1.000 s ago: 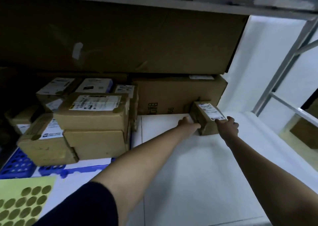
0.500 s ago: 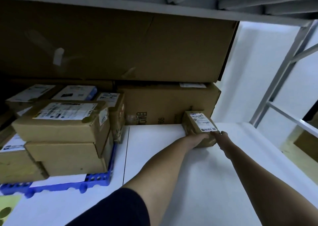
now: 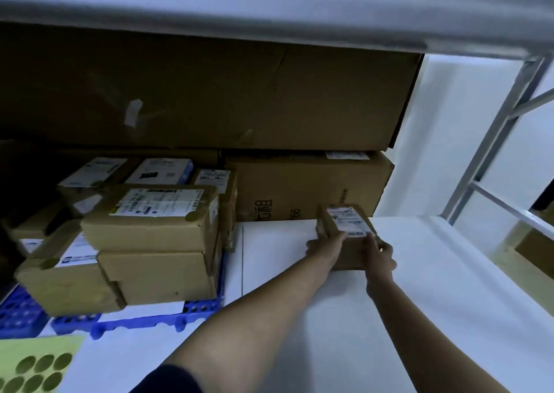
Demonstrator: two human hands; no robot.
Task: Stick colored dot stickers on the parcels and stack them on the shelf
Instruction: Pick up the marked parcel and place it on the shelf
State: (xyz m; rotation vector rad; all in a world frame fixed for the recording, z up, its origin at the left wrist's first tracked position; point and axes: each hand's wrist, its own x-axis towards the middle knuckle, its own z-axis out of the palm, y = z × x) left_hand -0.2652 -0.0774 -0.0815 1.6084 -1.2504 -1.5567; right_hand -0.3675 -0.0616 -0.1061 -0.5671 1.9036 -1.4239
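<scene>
The small parcel (image 3: 344,234) sits on the white shelf board (image 3: 389,317), straight ahead of you and far out at full arm reach, with its back end just in front of the large carton (image 3: 299,189) behind it — touching or a sliver apart, you can't tell from here. Its long axis runs away from you and slightly leftward, label face up.

Your left hand (image 3: 325,247) grips the near-left corner, fingers curled along the left side. Your right hand (image 3: 379,256) clasps the near-right corner, thumb up near the label edge. Both hands hold the same end — the near one — so neither is clearly closer; the parcel lies between them and just beyond.

Likely step: seating this parcel on the shelf. Whether it has its dot is not visible from this angle.

The stacked parcels (image 3: 150,231) stand well to your left on the blue pallet (image 3: 144,320), apart from the one in your hands. The green sticker sheet (image 3: 36,365) lies at the lower left, near your left elbow, so the left hand is the nearer one for the next dot.

Any further push goes along the long axis, toward the carton — little room left there, I judge.
</scene>
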